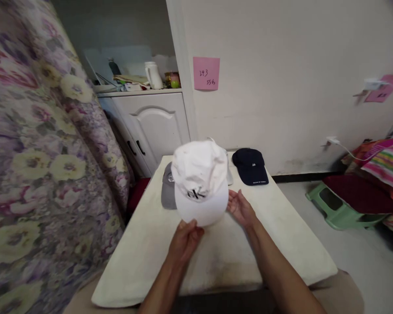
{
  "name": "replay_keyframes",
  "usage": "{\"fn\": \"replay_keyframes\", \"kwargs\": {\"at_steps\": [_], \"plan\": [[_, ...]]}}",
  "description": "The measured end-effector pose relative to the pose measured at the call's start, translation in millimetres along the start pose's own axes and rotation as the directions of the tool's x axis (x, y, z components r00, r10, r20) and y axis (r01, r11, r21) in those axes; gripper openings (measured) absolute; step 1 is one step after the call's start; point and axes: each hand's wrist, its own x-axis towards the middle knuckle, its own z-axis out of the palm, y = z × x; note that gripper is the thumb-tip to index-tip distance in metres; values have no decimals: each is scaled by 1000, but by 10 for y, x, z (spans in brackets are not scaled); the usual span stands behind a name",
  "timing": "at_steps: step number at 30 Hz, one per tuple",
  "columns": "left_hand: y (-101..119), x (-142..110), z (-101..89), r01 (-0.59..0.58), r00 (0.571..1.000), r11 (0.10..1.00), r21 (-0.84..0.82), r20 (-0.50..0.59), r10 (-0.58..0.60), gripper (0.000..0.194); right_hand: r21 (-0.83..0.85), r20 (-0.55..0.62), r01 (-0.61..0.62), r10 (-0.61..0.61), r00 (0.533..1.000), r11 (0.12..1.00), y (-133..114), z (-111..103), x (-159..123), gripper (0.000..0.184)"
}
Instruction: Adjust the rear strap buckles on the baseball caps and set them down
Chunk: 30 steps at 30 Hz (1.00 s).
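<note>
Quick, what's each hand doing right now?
Left hand: closed on the brim of the white cap.
Right hand: open beside the cap; whether it touches, I can't tell.

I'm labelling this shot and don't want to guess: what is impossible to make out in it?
All in the head view:
- Grey cap: its right part is hidden behind the white cap.
- Pale item: mostly hidden behind the white cap.
- Navy cap: brim lettering too small.
- Far-right pink note: writing too small.
- Forearms: cut off by the bottom edge.
</note>
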Motion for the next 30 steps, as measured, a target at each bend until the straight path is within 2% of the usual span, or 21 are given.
{"fn": "replay_keyframes", "kwargs": {"at_steps": [3,5,8,11,16,18,23,26,30], "plan": [[-347,-266,-170,145,989,988,56,16,-146,25,44,-51,-24,26,998,999,-94,13,-210,57],[-463,-375,-248,194,980,977,84,17,-196,26,61,-120,-45,53,991,997,-138,13,-356,50],[-507,-451,-293,240,969,962,127,34,-246,25,54,-216,-39,50,975,998,-219,-10,-565,42],[-481,-473,-262,256,961,954,157,69,-269,25,11,-229,-5,8,973,1000,-323,-43,-755,40],[-375,-488,-162,218,942,956,194,215,-259,40,30,-48,63,-62,997,998,-447,-48,-1050,54],[-315,-492,-131,199,943,961,192,231,-241,44,53,5,81,-81,997,995,-451,-41,-1153,55],[-172,-518,-11,183,959,948,261,165,-231,42,33,91,128,-130,987,991,-421,-99,-1303,51],[-87,-552,99,138,976,927,348,109,-187,43,-4,176,134,-131,976,991,-493,-181,-1341,50],[21,-614,181,114,986,881,460,53,-155,34,-100,242,169,-141,960,981,-660,-269,-1437,33]]}}
